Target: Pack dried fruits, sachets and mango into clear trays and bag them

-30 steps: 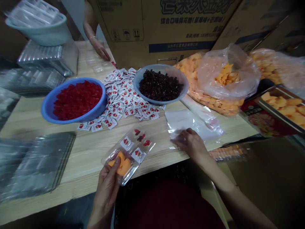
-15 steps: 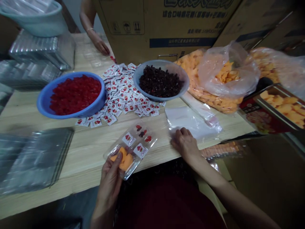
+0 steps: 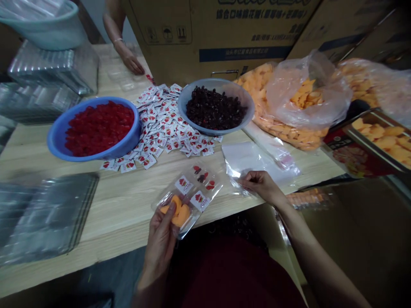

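My left hand (image 3: 163,233) is closed on a clear plastic tray (image 3: 189,218), tilted above the table's front edge. Its compartments hold orange candies (image 3: 177,211), two white printed sachets (image 3: 199,200) and small red and dark pieces (image 3: 203,177). My left thumb presses on the orange candies. To the right, my right hand (image 3: 261,185) pinches the near edge of a clear plastic bag (image 3: 247,159), which lies flat in a stack on the table. That edge is slightly lifted and crinkled at my fingertips.
Beyond the tray stand a blue basin of red pieces (image 3: 51,143), a heap of sachets (image 3: 163,122) and a bowl of dark pieces (image 3: 184,115). Bagged orange candies (image 3: 308,132) and an open tin (image 3: 343,158) sit right. Empty trays (image 3: 61,214) lie left. A co-worker's hand (image 3: 131,62) is behind.
My left hand has carried the tray a little to the right. My right hand has shifted right and its fingers now pinch and lift the bag's near edge.
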The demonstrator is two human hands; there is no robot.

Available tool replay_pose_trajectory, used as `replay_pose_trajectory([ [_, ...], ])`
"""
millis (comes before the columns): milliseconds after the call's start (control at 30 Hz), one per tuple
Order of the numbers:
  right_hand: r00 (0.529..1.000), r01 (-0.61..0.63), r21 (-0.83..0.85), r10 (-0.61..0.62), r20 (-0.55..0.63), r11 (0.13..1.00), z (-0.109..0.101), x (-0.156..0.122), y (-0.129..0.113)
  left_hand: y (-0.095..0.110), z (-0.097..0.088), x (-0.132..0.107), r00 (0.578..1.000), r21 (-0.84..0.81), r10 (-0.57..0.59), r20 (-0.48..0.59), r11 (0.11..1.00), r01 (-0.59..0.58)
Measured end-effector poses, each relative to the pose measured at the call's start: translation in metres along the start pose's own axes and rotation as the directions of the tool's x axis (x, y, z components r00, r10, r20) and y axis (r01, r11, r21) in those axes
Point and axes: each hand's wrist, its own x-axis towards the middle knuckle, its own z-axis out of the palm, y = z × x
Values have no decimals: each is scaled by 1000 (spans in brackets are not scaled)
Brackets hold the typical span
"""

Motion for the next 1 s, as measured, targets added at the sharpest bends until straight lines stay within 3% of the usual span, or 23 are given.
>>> replay_pose_trajectory([
  [100,997,-34,55,30,73,998,-4,-2,-1,-9,17,6,999,3,-9,45,1000,9],
  [167,998,-22,53,19,55,998,-4,-3,0,-16,29,8,997,18,8,74,1000,-10],
  [367,987,35,112,-16,-162,993,5,-8,7,-33,42,-1,989,175,104,103,977,-121],
  [500,943,120,71,-91,-320,990,16,-17,3,-38,39,-21,990,270,93,110,956,-119],
  [600,917,175,21,-156,-367,984,28,-24,-2,-42,40,-33,991,309,68,112,946,-100],
  [867,907,256,-338,-346,-240,906,38,-35,-15,-44,49,-20,981,332,5,194,941,-71],
  [1000,909,229,-465,-359,-212,855,35,-37,-17,-45,51,-9,976,341,35,214,934,-108],
])
